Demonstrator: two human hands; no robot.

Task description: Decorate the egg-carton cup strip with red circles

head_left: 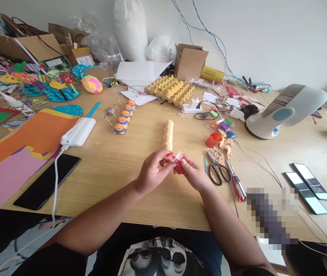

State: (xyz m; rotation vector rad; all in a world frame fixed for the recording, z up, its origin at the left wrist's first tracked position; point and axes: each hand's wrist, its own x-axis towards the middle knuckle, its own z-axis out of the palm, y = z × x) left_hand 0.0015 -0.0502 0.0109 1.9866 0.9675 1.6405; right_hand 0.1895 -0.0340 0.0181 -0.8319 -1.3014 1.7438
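Observation:
Both my hands meet above the table, working on a small packet of red modelling clay (179, 167) in a clear wrapper. My left hand (154, 168) pinches the crinkled top of the wrapper with thumb and fingers; a bit of red shows by its index fingertip. The fingers of my right hand (193, 171) are closed round the red lump. Just beyond them lies a plain, pale strip of bumpy egg carton (168, 134), its near end partly hidden by my left hand. Further left stands a painted egg-carton caterpillar (125, 117) in orange and blue, with thin sticks in it.
Scissors (219, 168), a red utility knife (237, 182), an orange cup (214, 139) and bagged coloured clay (224, 126) lie to the right. A white fan (284, 113) stands beyond. Leftward are a phone (48, 180), a power bank (78, 132) and coloured sheets (31, 130). Yellow egg trays (171, 90) sit behind.

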